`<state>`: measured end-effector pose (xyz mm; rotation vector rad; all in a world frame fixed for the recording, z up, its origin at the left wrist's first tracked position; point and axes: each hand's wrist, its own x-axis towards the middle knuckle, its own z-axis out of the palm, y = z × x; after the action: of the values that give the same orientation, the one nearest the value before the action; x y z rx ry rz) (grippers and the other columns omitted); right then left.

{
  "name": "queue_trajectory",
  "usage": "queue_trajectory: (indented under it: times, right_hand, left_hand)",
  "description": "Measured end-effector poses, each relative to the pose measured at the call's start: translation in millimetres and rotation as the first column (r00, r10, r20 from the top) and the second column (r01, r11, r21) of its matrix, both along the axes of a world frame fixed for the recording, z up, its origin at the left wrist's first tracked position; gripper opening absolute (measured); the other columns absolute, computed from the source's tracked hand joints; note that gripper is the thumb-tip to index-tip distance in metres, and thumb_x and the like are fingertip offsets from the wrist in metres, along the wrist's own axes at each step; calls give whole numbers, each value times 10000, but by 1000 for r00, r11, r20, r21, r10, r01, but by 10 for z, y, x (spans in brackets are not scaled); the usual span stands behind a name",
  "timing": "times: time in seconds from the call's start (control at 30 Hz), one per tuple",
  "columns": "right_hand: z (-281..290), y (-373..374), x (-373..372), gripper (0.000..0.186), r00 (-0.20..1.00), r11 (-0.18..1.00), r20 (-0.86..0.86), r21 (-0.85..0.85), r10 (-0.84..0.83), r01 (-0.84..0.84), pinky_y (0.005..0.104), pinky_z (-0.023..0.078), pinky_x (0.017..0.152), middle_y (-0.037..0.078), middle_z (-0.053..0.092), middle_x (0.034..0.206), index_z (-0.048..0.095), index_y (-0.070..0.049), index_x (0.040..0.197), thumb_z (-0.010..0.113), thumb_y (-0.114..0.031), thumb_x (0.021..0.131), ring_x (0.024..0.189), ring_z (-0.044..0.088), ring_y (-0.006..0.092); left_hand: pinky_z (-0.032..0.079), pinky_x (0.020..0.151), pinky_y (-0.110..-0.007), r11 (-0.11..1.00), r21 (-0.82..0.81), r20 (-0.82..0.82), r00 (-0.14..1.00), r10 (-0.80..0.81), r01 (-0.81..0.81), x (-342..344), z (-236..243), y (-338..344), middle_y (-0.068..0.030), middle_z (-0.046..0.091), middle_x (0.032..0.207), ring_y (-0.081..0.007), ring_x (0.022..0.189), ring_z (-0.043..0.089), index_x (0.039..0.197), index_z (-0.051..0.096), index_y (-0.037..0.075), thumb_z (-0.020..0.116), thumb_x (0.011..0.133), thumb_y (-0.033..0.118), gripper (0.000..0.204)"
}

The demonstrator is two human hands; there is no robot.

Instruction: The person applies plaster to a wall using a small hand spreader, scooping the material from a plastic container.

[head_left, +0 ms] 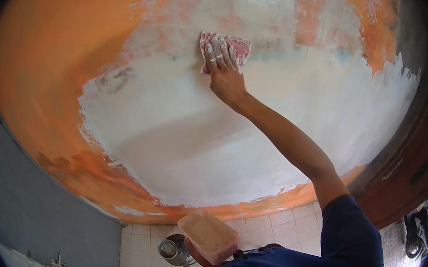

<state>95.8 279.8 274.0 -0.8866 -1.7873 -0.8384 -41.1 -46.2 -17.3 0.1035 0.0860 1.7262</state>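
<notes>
High on the wall, my right hand (222, 54) presses a flat red pad (243, 50) smeared with white against the patchy surface. Whether the pad is cloth or sandpaper I cannot tell. White residue coats my fingers, which lie over it. Below the pad spreads a broad whitish filler coat (199, 140) with ragged edges. Close to my body, my left hand (196, 254) grips a rectangular plastic tub (210, 236) from its left side. The tub appears tilted and pale beige inside; most of that hand is hidden behind it.
Orange paint (73, 39) surrounds the coated patch. At left is a grey panel (43, 198) beside a wall tap (59, 262). A metal pot-like vessel (178, 251) stands on the tiled floor (147, 244). A dark red-brown door or panel (411, 175) is at right, with a motorcycle (418, 237) beyond.
</notes>
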Motion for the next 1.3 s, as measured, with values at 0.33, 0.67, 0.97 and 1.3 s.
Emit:
queue_trajectory:
  times: [0.33, 0.67, 0.97, 1.3]
  right_hand:
    - [-1856, 42, -410, 432, 978, 974, 200, -202, -62, 103, 560, 242, 1089, 236, 421, 1378, 508, 12, 1261, 538, -125, 852, 1319, 355, 386]
    - [-1342, -1097, 53, 496, 610, 547, -732, -391, 304, -741, 357, 542, 750, 151, 667, 875, 542, 40, 1226, 438, 79, 742, 748, 649, 276]
    - [-1226, -1969, 843, 261, -132, -4, -867, 153, -480, -988, 351, 561, 733, 200, 619, 967, 563, 128, 975, 537, -12, 757, 860, 631, 216]
    - [-1727, -2911, 1157, 260, 850, 685, -254, -507, 462, -524, 390, 533, 894, 65, 657, 1071, 699, -107, 924, 669, -125, 666, 1049, 622, 252]
  left_hand:
    - [375, 1025, -505, 1000, 9, -156, 988, -8, 10, 7, 85, 110, -118, 394, 1406, -332, 1261, 422, 1434, 295, 136, 321, 924, 594, 686]
    - [401, 1006, -492, 993, -69, -169, 982, 86, -98, -49, 174, -141, -127, 439, 1361, -322, 1219, 464, 1408, 330, 114, 321, 937, 570, 655]
    - [416, 993, -481, 1000, 6, -157, 987, -22, 23, 222, 410, 165, -135, 466, 1329, -315, 1192, 488, 1389, 354, 98, 325, 946, 549, 633]
    - [426, 981, -474, 960, -146, -154, 953, -262, 240, 787, 215, 162, -129, 482, 1304, -308, 1170, 501, 1370, 376, 98, 332, 950, 532, 606]
